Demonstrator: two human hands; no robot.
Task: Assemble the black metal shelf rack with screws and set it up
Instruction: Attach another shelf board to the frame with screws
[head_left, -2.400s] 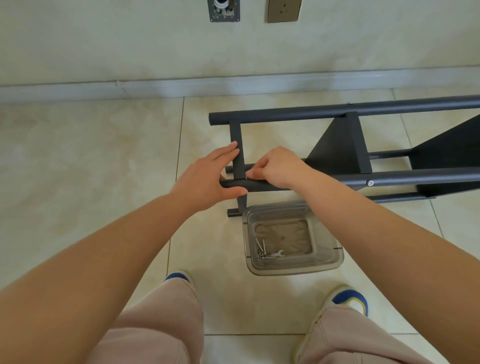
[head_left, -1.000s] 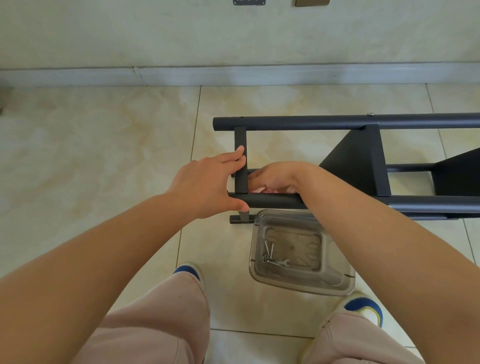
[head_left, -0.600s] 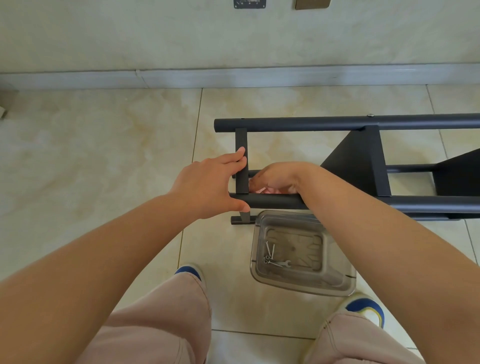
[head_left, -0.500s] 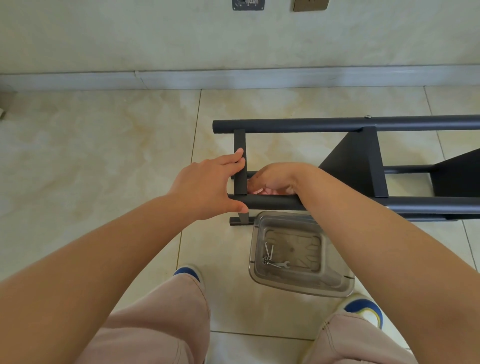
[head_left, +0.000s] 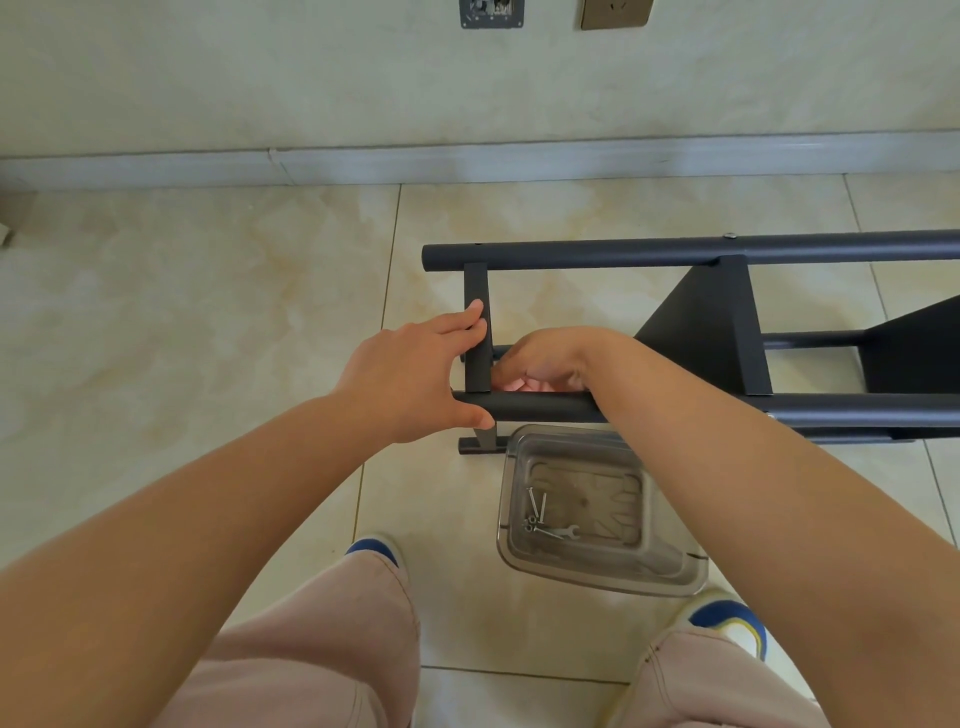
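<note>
Black rack lies on its side on the tile floor, running off the right edge; the wall skirting sits beyond it, with bare floor to your left. Clear plastic tub sits just below the near tube, between your shoes; your right forearm covers its right rim. Your left hand grips the near tube's end, thumb under, fingers straight along the short crossbar. Your right hand reaches over the tube, fingers curled down at the joint; what they hold is hidden. Screws and small wrench lie in the tub.
</note>
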